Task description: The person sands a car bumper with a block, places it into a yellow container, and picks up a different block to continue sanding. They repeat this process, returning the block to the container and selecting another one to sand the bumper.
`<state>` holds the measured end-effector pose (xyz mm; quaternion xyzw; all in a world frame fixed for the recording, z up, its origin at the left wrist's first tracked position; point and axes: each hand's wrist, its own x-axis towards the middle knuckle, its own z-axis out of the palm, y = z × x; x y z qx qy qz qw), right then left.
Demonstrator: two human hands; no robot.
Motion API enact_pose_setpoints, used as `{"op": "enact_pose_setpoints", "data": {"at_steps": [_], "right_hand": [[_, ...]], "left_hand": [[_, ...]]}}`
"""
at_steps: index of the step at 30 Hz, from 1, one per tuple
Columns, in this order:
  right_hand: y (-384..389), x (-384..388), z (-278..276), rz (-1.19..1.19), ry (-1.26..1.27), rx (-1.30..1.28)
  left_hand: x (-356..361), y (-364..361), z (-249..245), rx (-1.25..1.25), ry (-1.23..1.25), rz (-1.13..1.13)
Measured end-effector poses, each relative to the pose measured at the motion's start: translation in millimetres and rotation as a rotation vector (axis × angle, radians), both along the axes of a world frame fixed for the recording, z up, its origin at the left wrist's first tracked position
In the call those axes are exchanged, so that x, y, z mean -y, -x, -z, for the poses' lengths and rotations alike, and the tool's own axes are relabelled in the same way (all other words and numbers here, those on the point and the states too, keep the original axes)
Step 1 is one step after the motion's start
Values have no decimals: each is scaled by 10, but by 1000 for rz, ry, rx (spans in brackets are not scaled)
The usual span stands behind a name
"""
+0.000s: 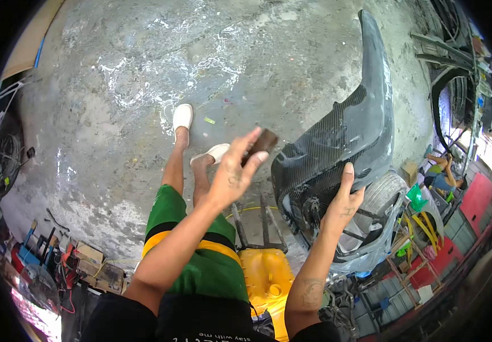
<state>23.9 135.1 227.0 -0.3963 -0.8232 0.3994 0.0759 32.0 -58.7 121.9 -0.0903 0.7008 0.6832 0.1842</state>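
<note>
My left hand [231, 174] is closed round a small dark brown block [264, 146], held between thumb and fingers. The block is in the air to the left of a large carbon-fibre body panel [343, 134]. The panel looks like part of a vehicle bumper, with a visible weave, a dull grey surface and a long tapered arm pointing up and away. My right hand [343, 202] grips the panel's near edge, thumb on top; its other fingers are mostly hidden. What bears the panel's weight is largely covered by it.
Near my legs stands a yellow plastic container [266, 276] beside a dark metal frame [263, 225]. A tyre [385, 191] and clear plastic sheeting [365, 262] lie under the panel's right side. Another person [442, 179] is low down at far right. Tools and boxes [94, 262] line the left.
</note>
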Motion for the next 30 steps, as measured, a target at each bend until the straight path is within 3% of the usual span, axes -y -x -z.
{"op": "enact_pose_setpoints", "data": {"at_steps": [2,10,14,18,21,26,27,30], "right_hand": [[-10,-12,19,43,2,28],[10,32,6,16,-62,31],[-33,88,-4,-8,-51,-83],[8,63,-11,2,5,-60],[-1,31,32,-9,11,-97],[-44,22,-6,-6,44,-120],[-56,-20,14,-9,25,-95],[-19,-15,22,-5,41,-102]], "left_hand": [[-5,13,-178,-65,-16,134],[-551,-97,-255,-366,-21,74],[-933,629,135,-307,-137,5],[-617,-22,-377,-315,-69,27],[-644,-73,-397,-331,-19,13],[-1044,800,80,-314,-174,13],[-1007,742,-10,-423,-90,-42],[-686,129,-389,-373,-86,21]]}}
